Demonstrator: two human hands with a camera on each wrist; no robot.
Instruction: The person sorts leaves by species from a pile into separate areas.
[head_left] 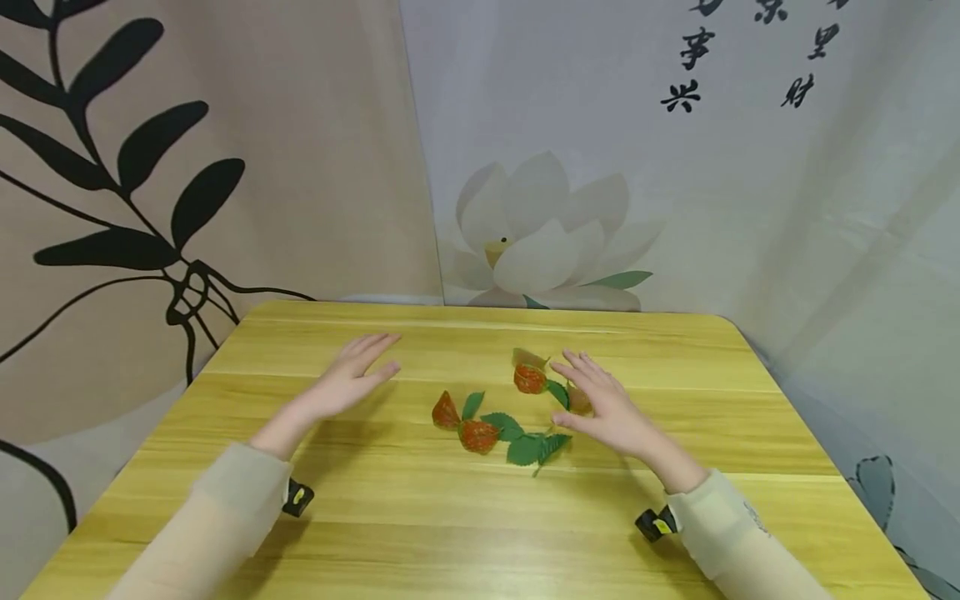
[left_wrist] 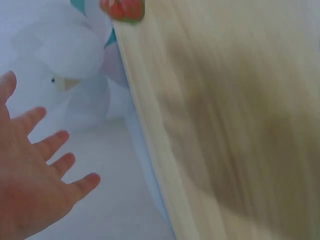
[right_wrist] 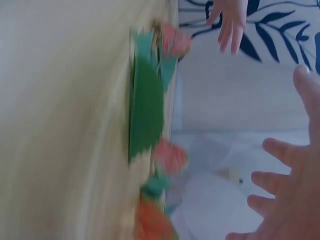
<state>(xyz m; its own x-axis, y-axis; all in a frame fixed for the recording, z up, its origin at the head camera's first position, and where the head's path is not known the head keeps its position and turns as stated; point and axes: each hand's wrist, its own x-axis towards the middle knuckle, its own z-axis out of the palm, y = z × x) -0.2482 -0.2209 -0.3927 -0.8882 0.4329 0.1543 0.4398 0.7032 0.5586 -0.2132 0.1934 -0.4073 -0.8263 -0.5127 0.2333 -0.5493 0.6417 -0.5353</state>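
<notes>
My left hand hovers over the left part of the wooden table, fingers straight and slightly spread, holding nothing. On the other side my right hand is likewise held out with spread fingers, just above or beside the artificial sprigs. A nearer sprig carries orange-red, lantern-like pods and serrated green leaves. Farther back lies another sprig with an orange-red pod and a leaf; its right end is partly hidden by my right hand. In the right wrist view a green leaf stands out among blurred pods.
The wooden table has rounded far corners. Behind it hangs a pale cloth printed with dark leaves, a white lotus and black characters. Black wrist cameras sit below both sleeves.
</notes>
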